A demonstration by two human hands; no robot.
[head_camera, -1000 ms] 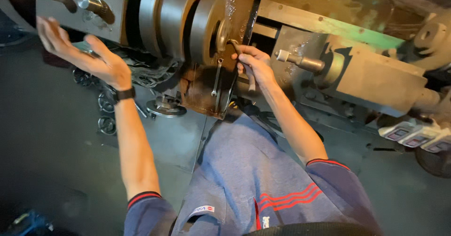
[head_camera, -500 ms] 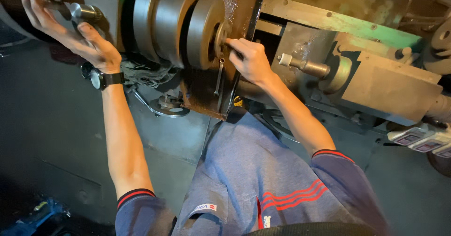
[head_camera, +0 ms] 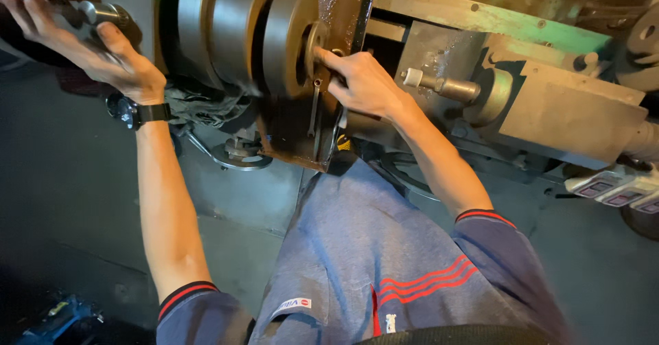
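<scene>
The floor (head_camera: 62, 201) is dark grey concrete, dim at the near left. A lighter slab (head_camera: 240, 201) lies beneath the machine base (head_camera: 302, 139), which stands on the floor at the centre. A metal ring (head_camera: 237, 156) lies flat on the floor just left of the base. A blue object (head_camera: 58, 317) lies at the near left corner, too dark to identify.
</scene>
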